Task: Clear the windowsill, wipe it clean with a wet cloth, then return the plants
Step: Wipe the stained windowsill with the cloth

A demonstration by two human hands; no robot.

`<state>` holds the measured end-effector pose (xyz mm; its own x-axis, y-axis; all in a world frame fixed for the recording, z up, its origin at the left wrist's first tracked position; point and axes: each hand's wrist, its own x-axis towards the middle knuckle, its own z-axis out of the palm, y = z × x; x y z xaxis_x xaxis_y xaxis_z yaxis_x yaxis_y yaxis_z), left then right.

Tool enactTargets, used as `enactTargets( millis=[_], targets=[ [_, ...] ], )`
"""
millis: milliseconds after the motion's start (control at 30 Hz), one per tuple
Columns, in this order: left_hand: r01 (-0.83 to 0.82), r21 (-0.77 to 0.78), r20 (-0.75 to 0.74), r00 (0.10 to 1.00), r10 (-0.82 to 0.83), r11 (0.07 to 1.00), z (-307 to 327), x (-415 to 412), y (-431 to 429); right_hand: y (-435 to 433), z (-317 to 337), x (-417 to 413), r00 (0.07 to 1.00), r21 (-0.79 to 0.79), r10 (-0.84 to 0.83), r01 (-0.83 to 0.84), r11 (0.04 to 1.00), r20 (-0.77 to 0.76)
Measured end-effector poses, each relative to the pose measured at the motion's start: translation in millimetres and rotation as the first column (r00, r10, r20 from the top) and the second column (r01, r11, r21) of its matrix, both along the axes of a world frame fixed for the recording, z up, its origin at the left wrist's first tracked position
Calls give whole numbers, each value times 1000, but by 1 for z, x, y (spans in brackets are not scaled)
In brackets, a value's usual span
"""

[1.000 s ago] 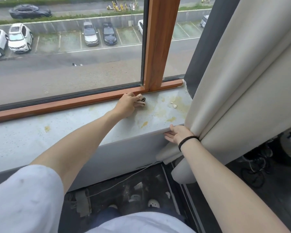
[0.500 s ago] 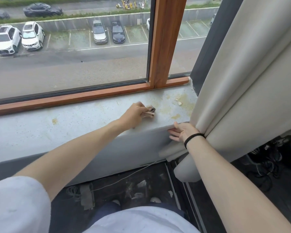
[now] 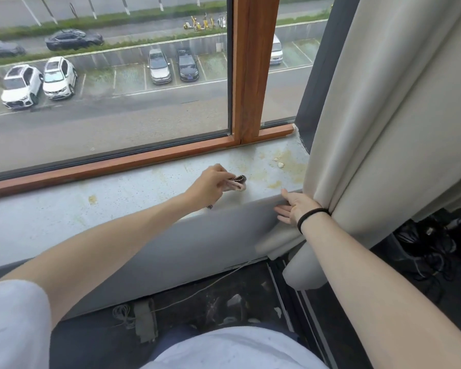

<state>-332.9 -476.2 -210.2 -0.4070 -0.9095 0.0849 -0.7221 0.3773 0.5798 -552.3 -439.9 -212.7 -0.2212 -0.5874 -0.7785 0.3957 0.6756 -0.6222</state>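
- Window [image 3: 117,102]: rises from the back of the windowsill [image 3: 64,217]; its wooden frame [image 3: 117,162] runs along the sill's rear edge.
- Curtain [image 3: 383,129]: hangs over the right end of the windowsill and down past its front face. If it slips free, it could drop onto the damp surface and pick up dirt.
- Windowsill: pale speckled stone. No plants are in view on it, so clearing appears done and wiping is the step in hand.
- Left hand [image 3: 210,185]: over the right half of the windowsill, fingers curled round a cloth [image 3: 238,182] and pressing it down.
- Right hand [image 3: 294,209]: against the windowsill's front edge near its right end, fingers straight, holding nothing. The wrist, with its black band [image 3: 313,215], rests against the curtain.
- Cloth: bunched into a small wad, so each stroke covers little and patches may be missed.
- Yellow stains [image 3: 285,166]: clustered at the windowsill's right end, beyond the cloth. They may smear rather than lift.
- Crumbs [image 3: 280,164]: among those stains. A stroke toward the windowsill's front edge would knock them onto the floor [image 3: 197,302].
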Motion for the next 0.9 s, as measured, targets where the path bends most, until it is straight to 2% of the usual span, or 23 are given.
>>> enactTargets(
  millis=[233, 367, 500, 667, 767, 833, 900],
  targets=[
    [-54, 34, -3, 999, 54, 998, 3, -25, -35, -2, 6, -21, 986, -11, -151, 153, 988, 69],
    [-118, -58, 8, 993, 119, 991, 15, -46, -73, -5, 2, -31, 988, -21, -152, 152, 988, 37],
    [-181, -64, 115, 976, 187, 981, 10, -57, -96, -8, -4, -35, 992, -14, -128, 128, 992, 17],
    [-47, -154, 299, 950, 92, 987, -12, -52, -93, -17, -11, -42, 994, -4, -103, 104, 995, 22],
    [17, -99, 363, 932, 20, 995, -6, -62, -78, -20, -16, -43, 996, 1, -88, 88, 996, 34],
    [191, -38, 364, 917, -165, 981, -7, -68, -57, -21, -19, -43, 996, 1, -85, 85, 996, 20],
    [384, 4, 303, 880, -367, 923, -13, -65, -34, -22, -20, -43, 996, -4, -84, 85, 996, 25]
  ],
)
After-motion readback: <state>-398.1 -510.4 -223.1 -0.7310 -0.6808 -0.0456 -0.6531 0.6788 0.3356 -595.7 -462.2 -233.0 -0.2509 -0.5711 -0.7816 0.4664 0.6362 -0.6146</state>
